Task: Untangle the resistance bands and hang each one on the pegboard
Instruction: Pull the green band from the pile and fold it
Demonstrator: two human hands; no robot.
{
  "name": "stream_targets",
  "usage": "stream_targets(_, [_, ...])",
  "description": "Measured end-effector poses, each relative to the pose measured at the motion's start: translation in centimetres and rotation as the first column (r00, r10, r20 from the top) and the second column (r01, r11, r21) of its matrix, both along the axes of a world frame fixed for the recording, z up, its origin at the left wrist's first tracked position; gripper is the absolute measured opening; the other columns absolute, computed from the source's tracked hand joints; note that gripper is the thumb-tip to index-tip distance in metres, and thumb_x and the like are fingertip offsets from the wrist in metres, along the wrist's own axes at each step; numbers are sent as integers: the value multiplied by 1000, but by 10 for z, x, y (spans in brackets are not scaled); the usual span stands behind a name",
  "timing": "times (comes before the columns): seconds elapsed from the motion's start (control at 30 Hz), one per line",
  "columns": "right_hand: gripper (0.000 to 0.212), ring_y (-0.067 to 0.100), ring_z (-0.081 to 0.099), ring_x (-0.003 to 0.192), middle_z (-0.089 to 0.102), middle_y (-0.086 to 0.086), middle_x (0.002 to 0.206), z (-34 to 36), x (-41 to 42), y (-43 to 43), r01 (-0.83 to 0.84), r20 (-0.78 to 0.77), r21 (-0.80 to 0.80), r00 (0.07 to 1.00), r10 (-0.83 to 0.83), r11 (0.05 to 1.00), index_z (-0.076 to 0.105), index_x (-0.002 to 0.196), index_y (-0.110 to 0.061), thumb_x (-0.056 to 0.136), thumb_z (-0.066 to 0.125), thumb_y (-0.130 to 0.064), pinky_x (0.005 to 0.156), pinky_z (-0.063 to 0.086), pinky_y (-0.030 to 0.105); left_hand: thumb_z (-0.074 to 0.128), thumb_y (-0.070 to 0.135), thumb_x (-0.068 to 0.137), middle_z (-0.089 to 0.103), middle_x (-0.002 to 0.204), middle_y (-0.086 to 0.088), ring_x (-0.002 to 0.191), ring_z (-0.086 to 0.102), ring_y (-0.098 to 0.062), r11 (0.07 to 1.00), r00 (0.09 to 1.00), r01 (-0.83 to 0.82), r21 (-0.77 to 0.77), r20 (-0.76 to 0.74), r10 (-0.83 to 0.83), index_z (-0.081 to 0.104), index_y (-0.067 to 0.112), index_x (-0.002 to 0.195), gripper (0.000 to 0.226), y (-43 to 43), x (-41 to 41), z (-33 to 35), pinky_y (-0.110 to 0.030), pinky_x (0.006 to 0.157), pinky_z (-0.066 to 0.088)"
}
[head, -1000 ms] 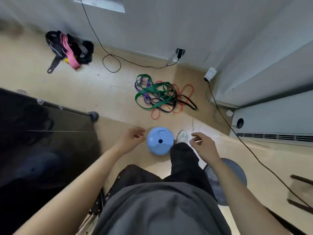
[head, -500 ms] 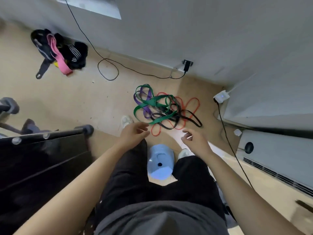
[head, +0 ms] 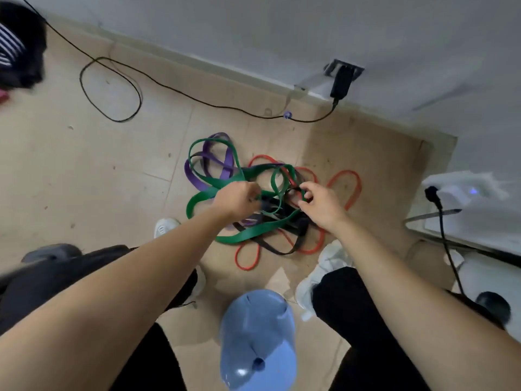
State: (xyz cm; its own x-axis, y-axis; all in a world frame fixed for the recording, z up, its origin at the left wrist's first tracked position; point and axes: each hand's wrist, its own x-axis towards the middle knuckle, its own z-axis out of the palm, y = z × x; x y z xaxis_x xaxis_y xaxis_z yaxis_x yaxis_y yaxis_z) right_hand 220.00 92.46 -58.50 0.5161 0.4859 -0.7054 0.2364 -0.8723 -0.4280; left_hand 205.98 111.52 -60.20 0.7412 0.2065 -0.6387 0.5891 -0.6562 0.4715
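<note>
At frame centre, on the floor [head: 84,170], the left hand [head: 236,200] is gripping the green band [head: 203,197]; the right hand [head: 320,204] is pinching a strand of the tangle [head: 270,221].

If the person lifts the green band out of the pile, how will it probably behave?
The green band looks floppy: it lies in loose flat loops, so it would likely sag. It crosses the black band and purple band, so it may drag them along.

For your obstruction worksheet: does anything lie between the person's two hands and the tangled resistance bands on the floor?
Nothing visible does. The left hand and right hand are already at the tangled bands, fingers among the green band strands. No pegboard is in view.
</note>
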Motion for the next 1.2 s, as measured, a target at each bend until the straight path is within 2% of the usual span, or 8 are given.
stream_targets(0.1, [61,31,45,129,47,7,140,-101,15,8,-219,101,-45,970,222,975,46,144,-26,87,68,-22,107,43,45,66,39,86,68,118,-6,112,57,-31,977,983,175,118,34,-180,68,23,123,40,9,10,-88,-39,88,50])
stream_targets(0.23, [80,36,26,138,23,9,157,-175,24,26,-548,329,-126,764,556,827,26,153,-33,86,69,-25,113,32,51,54,60,79,67,115,-3,114,55,-29,821,850,484,303,61,-523,67,25,124,58,31,7,-155,-41,95,42])
stream_targets(0.33, [63,37,37,133,39,12,150,-199,39,35,-586,422,-153,689,589,796,34,150,-23,93,62,-26,107,33,48,52,68,69,71,98,0,102,60,-28,673,712,611,416,84,-698,72,23,115,68,48,4,-176,-39,87,39])
stream_targets(0.5, [27,41,61,109,64,20,122,-184,66,41,-475,357,-166,788,501,864,62,119,-13,94,54,-18,88,48,40,54,67,88,70,110,6,109,59,-22,498,619,670,551,-44,-784,70,31,110,45,59,1,-169,-38,87,36])
stream_targets(0.6, [25,41,63,105,67,22,112,-150,72,35,-419,409,-169,794,450,892,67,111,-13,88,58,-17,86,50,40,47,60,96,73,105,3,106,64,-24,555,718,585,591,-59,-694,70,29,106,40,58,-1,-139,-37,89,37])
stream_targets(0.83, [29,36,66,102,72,15,110,-63,76,1,-281,502,-78,818,281,956,74,109,-20,81,67,-26,89,54,39,52,54,98,66,78,-2,74,60,-26,772,906,210,600,178,-385,61,24,81,36,72,-4,-27,-36,74,47])
stream_targets(1.0, [33,33,64,104,71,10,111,-14,67,-18,-259,538,-51,806,245,964,72,112,-23,81,63,-20,89,52,36,57,56,95,64,78,0,74,57,-26,778,928,19,628,279,-248,62,22,80,37,80,-10,57,-32,62,41])
stream_targets(1.2, [38,21,64,67,69,1,89,1,43,-33,-248,371,-130,886,280,960,72,116,-22,80,63,-12,68,57,30,81,41,81,66,79,6,75,61,-18,851,919,213,479,197,-341,67,26,82,21,64,-16,145,-30,67,48])
